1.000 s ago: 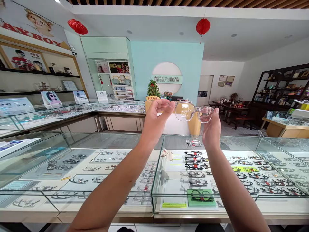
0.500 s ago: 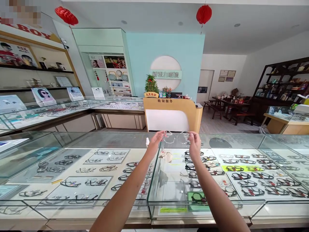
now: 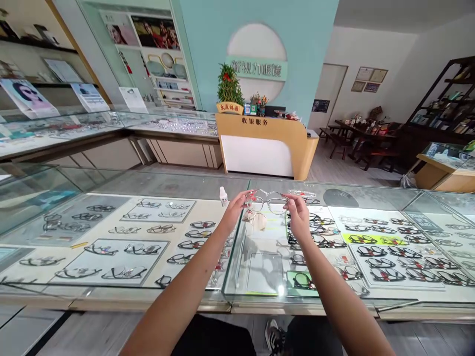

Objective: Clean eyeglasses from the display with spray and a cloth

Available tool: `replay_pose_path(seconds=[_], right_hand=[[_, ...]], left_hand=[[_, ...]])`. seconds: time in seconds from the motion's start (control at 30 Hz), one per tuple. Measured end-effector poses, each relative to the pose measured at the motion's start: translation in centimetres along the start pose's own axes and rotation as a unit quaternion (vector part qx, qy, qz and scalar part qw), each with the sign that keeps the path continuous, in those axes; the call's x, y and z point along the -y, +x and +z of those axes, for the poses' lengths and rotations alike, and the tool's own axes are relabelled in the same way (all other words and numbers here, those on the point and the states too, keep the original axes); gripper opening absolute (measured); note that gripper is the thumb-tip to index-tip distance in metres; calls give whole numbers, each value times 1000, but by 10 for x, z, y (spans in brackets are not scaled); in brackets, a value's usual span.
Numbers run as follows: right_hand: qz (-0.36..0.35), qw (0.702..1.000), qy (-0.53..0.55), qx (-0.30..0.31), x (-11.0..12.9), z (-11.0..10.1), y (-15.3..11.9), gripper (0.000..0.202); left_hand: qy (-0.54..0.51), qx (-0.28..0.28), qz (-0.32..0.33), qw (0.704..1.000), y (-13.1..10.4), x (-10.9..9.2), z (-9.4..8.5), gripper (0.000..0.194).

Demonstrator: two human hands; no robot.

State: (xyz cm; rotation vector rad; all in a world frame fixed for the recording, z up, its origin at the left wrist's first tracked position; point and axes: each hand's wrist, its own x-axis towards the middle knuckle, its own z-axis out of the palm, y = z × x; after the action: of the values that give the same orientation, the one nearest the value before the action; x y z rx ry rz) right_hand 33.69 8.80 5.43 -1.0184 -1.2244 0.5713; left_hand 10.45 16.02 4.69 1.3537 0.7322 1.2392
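A pair of clear-framed glasses (image 3: 267, 201) is held up above the glass display counter (image 3: 237, 296). My left hand (image 3: 237, 207) pinches its left side, and my right hand (image 3: 297, 211) pinches its right side, fingers closed on both. A small white bottle (image 3: 223, 196) stands on the counter just left of my left hand. Below the glasses, a round beige item (image 3: 255, 220) shows near the case's dividing edge. Rows of dark-framed glasses (image 3: 374, 263) lie inside the case to the right of my right arm.
More eyeglasses (image 3: 143, 248) lie in the left case on grey trays. Beyond the counter is a wooden reception desk (image 3: 304, 153) with a plant (image 3: 229, 86) on it. Another display counter (image 3: 170, 123) runs along the back left. A shoe (image 3: 274, 336) shows below the front edge.
The view has tilted down, so the legs and a shoe now show below the counter. Both hands still hold the glasses, which now tilt differently, showing the top of the frame.
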Motion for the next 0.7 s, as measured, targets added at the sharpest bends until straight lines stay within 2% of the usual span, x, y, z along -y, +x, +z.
replay_pose_path(seconds=[0.17,0.33,0.57,0.7], right_hand=[[5,999,21,40,9,8,-6,39],[17,998,38,35,15,9,-7,42],[81,994,65,15,1,6,0,56],[108,990,87,38,-7,4,3,56]], left_hand=[[-15,-8,-10,1000,4,2,-5,60],[31,6,-2,999,4,6,-5,54],[37,22,-15,999,3,8,0,51],[28,12,-20,999,2,7,2,51]])
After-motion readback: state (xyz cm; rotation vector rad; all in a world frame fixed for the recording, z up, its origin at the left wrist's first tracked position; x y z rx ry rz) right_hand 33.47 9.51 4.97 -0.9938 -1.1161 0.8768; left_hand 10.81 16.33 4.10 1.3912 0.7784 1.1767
